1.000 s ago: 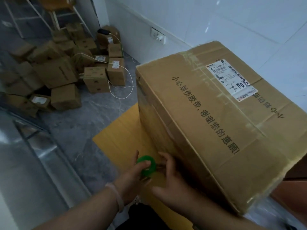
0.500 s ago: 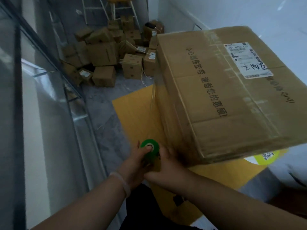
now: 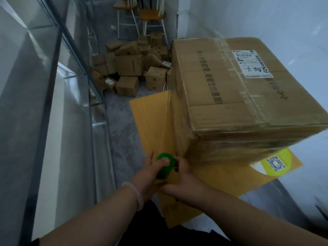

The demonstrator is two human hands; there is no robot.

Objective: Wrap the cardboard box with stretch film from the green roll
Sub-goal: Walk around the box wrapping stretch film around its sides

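A large cardboard box (image 3: 236, 96) with a white shipping label stands on a small yellow wooden table (image 3: 150, 118). Clear stretch film (image 3: 171, 121) runs taut from the box's left side down to the green roll (image 3: 166, 165) near the box's lower front corner. My left hand (image 3: 148, 174) grips the roll with the thumb on its green end. My right hand (image 3: 184, 180) holds the roll from the right, fingers curled around it. The roll's lower part is hidden by both hands. Film layers shine on the box's front side.
A heap of small cardboard boxes (image 3: 127, 71) lies on the grey floor behind the table. Behind them stand two stools (image 3: 150, 16). A glass partition (image 3: 58, 89) runs along the left. White wall is on the right. A yellow-green QR sticker (image 3: 275, 163) lies on the table.
My view has swung around the box's corner, so its front side now shows. Both hands with the roll have stayed low by the corner, and the film stretches longer along the box's left side.
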